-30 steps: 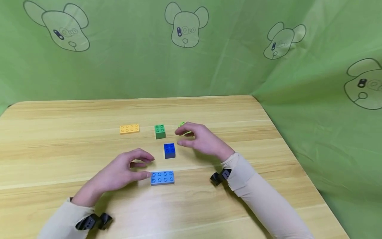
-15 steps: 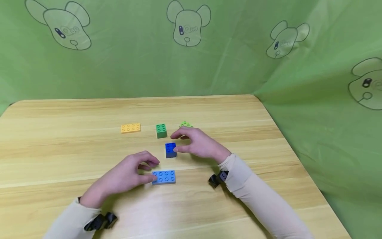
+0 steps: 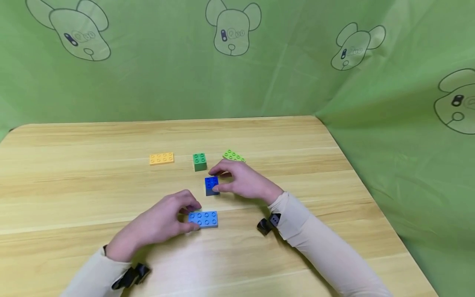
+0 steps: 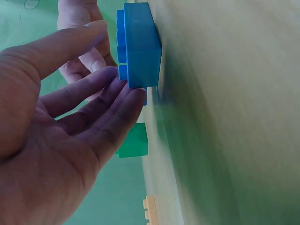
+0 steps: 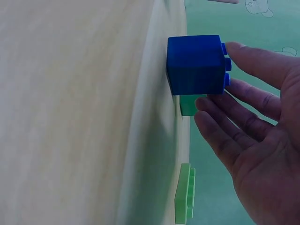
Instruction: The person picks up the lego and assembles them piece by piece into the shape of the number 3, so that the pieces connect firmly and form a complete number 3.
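Observation:
In the head view a light blue eight-stud brick (image 3: 206, 220) lies flat on the table, with my left hand (image 3: 159, 220) reaching round its left end. The left wrist view has the thumb beside the studs of this brick (image 4: 143, 47) and the fingers along its end, not closed on it. Farther back, a dark blue four-stud brick (image 3: 210, 183) stands under my right hand (image 3: 241, 181). Its thumb overlaps the brick's near right corner, the other fingers lie behind. In the right wrist view the thumb is close to the studs of the dark blue brick (image 5: 197, 65); contact is unclear.
Behind the dark blue brick stands a green four-stud brick (image 3: 199, 163). A flat orange plate brick (image 3: 161, 159) lies left of it, and a lime green plate brick (image 3: 231, 155) lies right, partly hidden by the right hand. Green cloth (image 3: 167, 82) hangs behind the wooden table (image 3: 92, 173).
My left hand has moved right, its thumb now at the light blue brick's near edge. My right hand has come left and nearer, over the dark blue brick. The bricks keep their places.

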Demonstrator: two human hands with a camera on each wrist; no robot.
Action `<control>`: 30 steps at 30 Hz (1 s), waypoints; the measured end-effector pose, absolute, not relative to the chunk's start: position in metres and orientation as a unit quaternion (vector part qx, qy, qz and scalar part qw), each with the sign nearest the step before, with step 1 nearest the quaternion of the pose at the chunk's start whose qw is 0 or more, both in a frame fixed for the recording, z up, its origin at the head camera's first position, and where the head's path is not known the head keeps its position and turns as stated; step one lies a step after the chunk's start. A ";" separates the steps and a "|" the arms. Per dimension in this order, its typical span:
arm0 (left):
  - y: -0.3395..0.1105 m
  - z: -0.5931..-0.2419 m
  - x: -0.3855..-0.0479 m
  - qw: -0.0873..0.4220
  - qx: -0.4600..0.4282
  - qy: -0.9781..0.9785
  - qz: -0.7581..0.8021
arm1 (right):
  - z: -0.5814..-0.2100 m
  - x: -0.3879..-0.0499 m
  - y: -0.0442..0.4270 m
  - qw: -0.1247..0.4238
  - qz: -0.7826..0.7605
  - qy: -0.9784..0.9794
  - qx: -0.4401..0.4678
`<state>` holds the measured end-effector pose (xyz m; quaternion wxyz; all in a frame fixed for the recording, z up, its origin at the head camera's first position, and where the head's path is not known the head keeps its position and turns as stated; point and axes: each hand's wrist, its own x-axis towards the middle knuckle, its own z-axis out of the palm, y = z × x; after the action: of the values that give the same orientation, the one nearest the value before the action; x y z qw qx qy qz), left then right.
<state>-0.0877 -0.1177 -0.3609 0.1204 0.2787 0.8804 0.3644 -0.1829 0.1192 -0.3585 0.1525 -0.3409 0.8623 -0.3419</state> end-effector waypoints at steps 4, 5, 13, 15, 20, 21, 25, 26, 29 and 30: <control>-0.118 -0.361 -0.088 0.116 0.283 0.886 0.349 | -0.360 -0.182 0.118 0.149 -0.335 0.864 -0.345; -0.118 -0.361 -0.088 0.116 0.283 0.887 0.346 | -0.360 -0.182 0.117 0.149 -0.333 0.864 -0.346; -0.118 -0.359 -0.091 0.126 0.294 0.891 0.323 | -0.361 -0.180 0.115 0.140 -0.320 0.870 -0.348; -0.117 -0.359 -0.091 0.130 0.297 0.889 0.323 | -0.362 -0.181 0.115 0.137 -0.318 0.871 -0.348; -0.118 -0.358 -0.091 0.136 0.295 0.890 0.320 | -0.362 -0.182 0.112 0.142 -0.320 0.870 -0.349; -0.118 -0.358 -0.091 0.136 0.294 0.890 0.320 | -0.362 -0.182 0.112 0.142 -0.319 0.870 -0.349; -0.120 -0.357 -0.092 0.133 0.288 0.893 0.320 | -0.361 -0.182 0.110 0.142 -0.319 0.871 -0.347; -0.120 -0.358 -0.092 0.132 0.288 0.893 0.320 | -0.361 -0.182 0.110 0.141 -0.320 0.871 -0.346; -0.118 -0.360 -0.094 0.132 0.295 0.888 0.326 | -0.360 -0.180 0.113 0.148 -0.327 0.873 -0.331; -0.117 -0.361 -0.094 0.133 0.298 0.886 0.328 | -0.359 -0.179 0.115 0.153 -0.331 0.872 -0.327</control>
<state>-0.0938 -0.1167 -0.3607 0.1333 0.2984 0.8863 0.3281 -0.1791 0.1146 -0.3591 0.1534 -0.3266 0.8720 -0.3309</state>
